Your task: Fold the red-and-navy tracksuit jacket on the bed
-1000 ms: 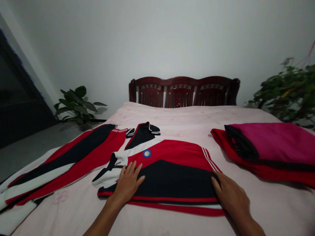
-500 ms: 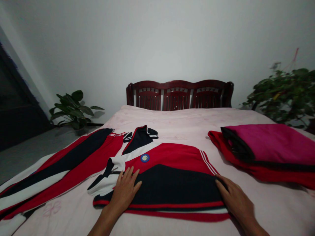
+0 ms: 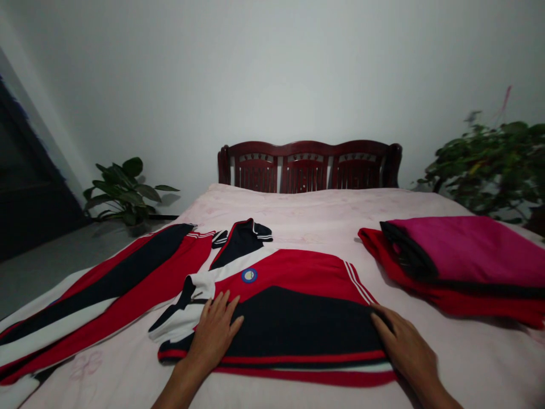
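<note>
A red, navy and white polo shirt (image 3: 293, 318) lies partly folded on the bed, with a round blue badge on its chest and white stripes near its right end. My left hand (image 3: 216, 325) rests palm down on the shirt beside the white collar, open with fingers spread. At the shirt's right end, my right hand (image 3: 404, 341) lies against the edge, its thumb side on the navy cloth. Its fingers look stretched out, though partly hidden from view. One navy sleeve (image 3: 263, 232) sticks out at the far side.
Left of the shirt, another red, navy and white garment (image 3: 128, 284) stretches lengthwise. A folded magenta and black cloth (image 3: 472, 247) lies on red fabric (image 3: 460, 301) at right. Pink bedding (image 3: 323, 210) reaches a dark wooden headboard (image 3: 306, 165). Potted plants (image 3: 128, 190) stand on both sides.
The view has shifted very slightly. Both hands keep their places on the shirt, and the shirt looks the same.
</note>
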`<state>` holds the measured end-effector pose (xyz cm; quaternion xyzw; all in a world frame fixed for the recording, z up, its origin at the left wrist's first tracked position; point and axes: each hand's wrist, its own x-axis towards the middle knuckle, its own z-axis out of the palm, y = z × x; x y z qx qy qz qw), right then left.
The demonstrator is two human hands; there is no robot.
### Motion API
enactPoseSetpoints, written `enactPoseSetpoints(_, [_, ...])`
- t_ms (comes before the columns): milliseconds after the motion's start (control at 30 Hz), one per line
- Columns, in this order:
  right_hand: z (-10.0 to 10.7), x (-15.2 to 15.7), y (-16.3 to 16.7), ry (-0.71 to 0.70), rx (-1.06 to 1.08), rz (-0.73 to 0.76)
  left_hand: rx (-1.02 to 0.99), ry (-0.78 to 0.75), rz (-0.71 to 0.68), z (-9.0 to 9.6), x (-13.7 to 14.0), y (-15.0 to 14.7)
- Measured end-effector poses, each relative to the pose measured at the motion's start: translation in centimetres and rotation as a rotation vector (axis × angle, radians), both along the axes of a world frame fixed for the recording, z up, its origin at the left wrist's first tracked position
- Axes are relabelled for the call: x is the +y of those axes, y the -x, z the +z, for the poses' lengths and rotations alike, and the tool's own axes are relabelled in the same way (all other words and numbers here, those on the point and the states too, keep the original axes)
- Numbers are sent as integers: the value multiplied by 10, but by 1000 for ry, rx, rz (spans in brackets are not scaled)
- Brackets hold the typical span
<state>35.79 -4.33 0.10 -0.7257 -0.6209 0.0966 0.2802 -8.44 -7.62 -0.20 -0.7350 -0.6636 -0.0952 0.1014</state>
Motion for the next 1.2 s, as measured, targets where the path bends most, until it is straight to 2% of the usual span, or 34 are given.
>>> enactPoseSetpoints(433, [1, -1, 0, 16, 27, 15, -21, 59, 12, 11, -3, -4])
enactPoseSetpoints(900, [7, -2, 2, 31, 27, 7, -14, 32, 14, 3, 0, -1])
enactPoseSetpoints(1200, [5, -2, 1, 20, 23, -11, -6, 63, 19, 9, -2, -3])
